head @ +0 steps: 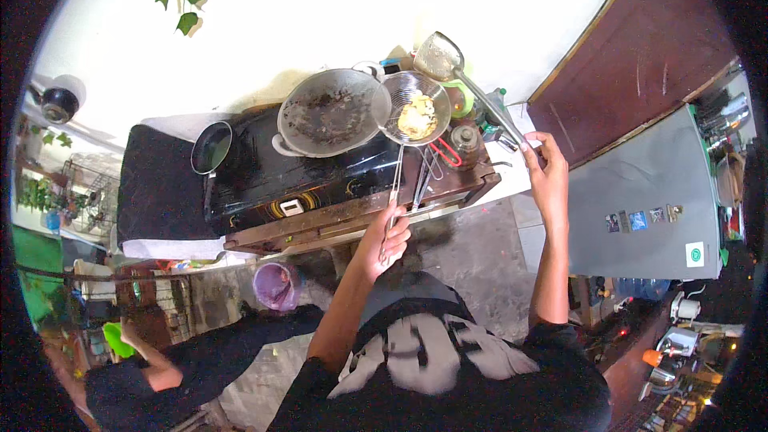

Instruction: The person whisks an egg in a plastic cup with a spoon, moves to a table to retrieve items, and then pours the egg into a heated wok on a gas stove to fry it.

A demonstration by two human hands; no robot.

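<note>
My left hand (384, 240) grips the handle of a wire skimmer (396, 87). In its round basket lies a pale yellow heap of food (418, 119), too blurred to name exactly. My right hand (547, 177) is closed around the end of a long-handled metal spatula (441, 54), its broad blade raised beyond the skimmer, near the wall. The skimmer overlaps the right rim of a large grey wok (330, 111), whose inside shows dark, charred residue. Under the wok is a black gas stove (258, 162).
A small frying pan (212, 147) sits at the stove's left. A glass jar (465, 141) and a red-handled utensil (447, 153) lie right of the skimmer. A grey refrigerator (642, 210) stands at right. A purple bin (277, 286) is on the floor. Another person (180, 372) is at lower left.
</note>
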